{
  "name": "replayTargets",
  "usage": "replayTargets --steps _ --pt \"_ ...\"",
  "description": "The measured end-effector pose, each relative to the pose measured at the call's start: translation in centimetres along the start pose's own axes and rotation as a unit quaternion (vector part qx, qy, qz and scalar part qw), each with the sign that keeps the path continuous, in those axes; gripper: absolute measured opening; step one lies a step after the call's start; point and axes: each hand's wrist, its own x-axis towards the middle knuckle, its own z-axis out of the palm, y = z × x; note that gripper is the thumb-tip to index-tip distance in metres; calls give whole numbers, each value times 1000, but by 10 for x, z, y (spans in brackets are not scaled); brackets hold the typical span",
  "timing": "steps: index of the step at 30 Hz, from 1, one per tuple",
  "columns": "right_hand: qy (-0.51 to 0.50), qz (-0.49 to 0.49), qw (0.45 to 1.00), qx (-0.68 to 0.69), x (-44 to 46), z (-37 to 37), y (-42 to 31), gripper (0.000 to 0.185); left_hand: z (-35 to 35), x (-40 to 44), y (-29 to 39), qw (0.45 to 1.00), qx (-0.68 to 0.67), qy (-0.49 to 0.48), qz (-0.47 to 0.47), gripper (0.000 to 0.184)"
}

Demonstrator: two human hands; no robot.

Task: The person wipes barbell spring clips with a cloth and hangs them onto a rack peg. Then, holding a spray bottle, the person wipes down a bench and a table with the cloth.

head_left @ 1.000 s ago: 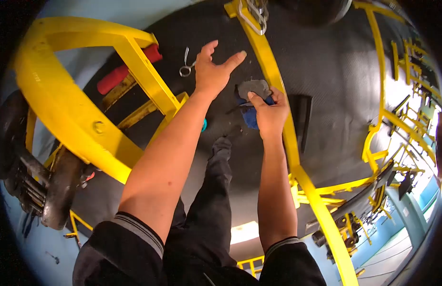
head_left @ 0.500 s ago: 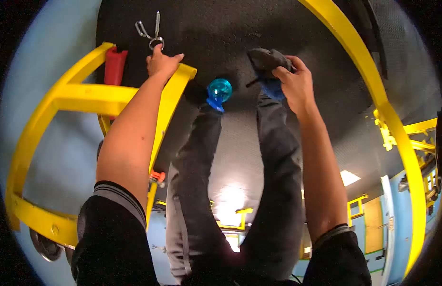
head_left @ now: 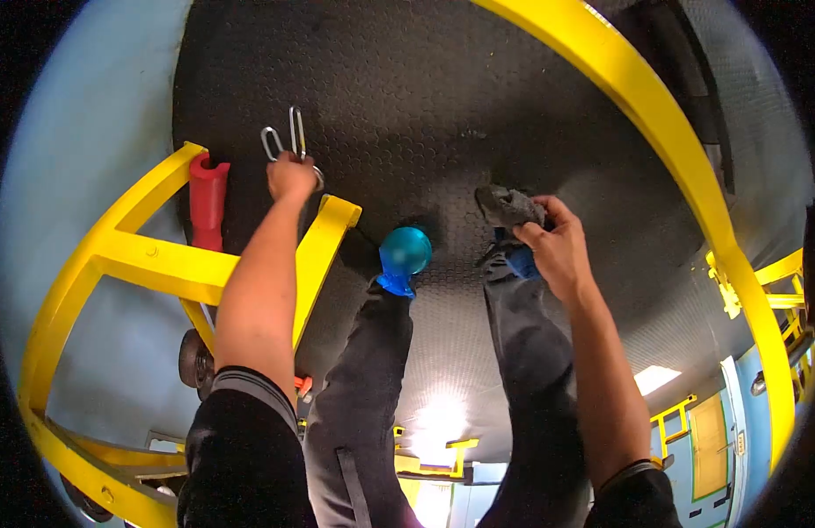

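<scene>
- Saw at far left a pale blue wall (head_left: 82,158), and in front of it a yellow frame (head_left: 165,264) of thick beams, with a red pad (head_left: 209,202) by its upper end.
- Made out a dark round weight (head_left: 194,361) behind the left forearm, and a small orange-red piece (head_left: 303,385) lower down, just beside the sleeve.
- Found the left hand (head_left: 291,180) stretched out past the red pad, with its back upward and fingers curled closed on a metal clip (head_left: 294,130). Noticed two wire loops jutting beyond the knuckles and part of the ring at the hand's right side. Could not tell whether the clip touched the black floor (head_left: 407,106).
- Noted near the middle a teal-and-blue shoe (head_left: 405,249) at the end of the left trouser leg (head_left: 359,352).
- Found, right of the middle, the right hand (head_left: 561,251) pinching a dark grey soft item (head_left: 504,204) between thumb and fingers, above the right foot. Saw a patch of blue footwear (head_left: 523,262) just below, partly covered. Could not tell the item's kind.
- Saw at right a curved yellow beam (head_left: 662,132) sweeping down past the right arm, and a yellowish panel (head_left: 711,447) low beyond.
</scene>
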Motion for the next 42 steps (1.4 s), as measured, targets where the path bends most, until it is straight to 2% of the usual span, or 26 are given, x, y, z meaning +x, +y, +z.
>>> replayTargets --steps 1,2,4,5,7,8,9,10,12,13,16,17,19,20,23,24,26,27,29,32,34,36,37,38,40,42 --pt "-3 -2 999 49 -12 -1 -11 27 -10 -27 18 999 -35 11 -2 30" --pt "2 -10 999 46 -22 -3 -16 27 1 -40 19 995 -69 71 6 31" --pt "0 -77 986 147 -45 -8 -25 25 -14 -80 43 966 -240 -47 -78 34" --pt "-18 -28 982 187 -67 -16 -49 24 -9 -101 48 912 -384 -81 -117 31" --pt "12 -82 986 144 -106 -29 -76 25 -53 -169 89 810 -531 -182 -168 15" --pt "31 -105 988 111 -128 -36 -90 26 -74 -201 105 781 -556 -208 -195 14" --pt "42 -69 985 150 -155 -42 -111 26 -73 -217 99 763 -562 -289 -132 16" --pt "41 -78 986 139 -178 -50 -121 26 -104 -248 114 771 -537 -317 -129 16" --pt "67 -177 976 109 -223 -71 -138 27 -148 -303 130 738 -564 -360 -85 17" --pt "53 -200 965 159 -247 -79 -143 29 -186 -330 142 702 -587 -392 -98 16" --pt "57 -295 945 128 -332 -98 -182 33 -261 -399 154 573 -669 -463 -98 13" --pt "60 -346 936 35 -359 -101 -191 35 -288 -417 154 550 -679 -479 -82 19" --pt "58 -480 875 -37 -398 -93 -202 38 -353 -458 158 504 -714 -481 -69 31" --pt "70 -526 842 -97 -419 -87 -213 39 -391 -477 158 507 -715 -477 -66 37" --pt "126 -594 788 -107 -478 -71 -240 45 -450 -495 142 410 -760 -504 4 43" --pt "137 -614 764 -144 -491 -71 -241 46 -475 -502 135 381 -768 -515 13 37" --pt "125 -559 788 -226 -517 -81 -254 51 -507 -531 119 507 -737 -437 94 36" --pt "136 -578 773 -223 -529 -80 -269 51 -518 -542 118 479 -752 -437 119 34" --pt "148 -635 740 -163 -551 -76 -296 52 -555 -549 112 463 -766 -420 150 34" --pt "61 -666 740 -75 -561 -71 -307 49 -589 -554 98 434 -780 -391 223 35" --pt "10 -698 705 -121 -568 -77 -318 45 -612 -565 83 491 -721 -412 263 35" --pt "-14 -736 638 -227 -582 -84 -329 42 -614 -561 73 552 -679 -415 250 38" --pt "-29 -745 626 -228 -585 -89 -331 40 -616 -566 70 544 -681 -413 265 38" --pt "-8 -738 599 -311 -589 -99 -333 39 -613 -571 68 534 -683 -413 279 39" --pt "94 -781 501 -362 -602 -112 -345 37 -608 -566 64 542 -682 -383 307 41" --pt "256 -793 458 -309 -597 -120 -358 31 -612 -568 57 517 -704 -414 257 50"
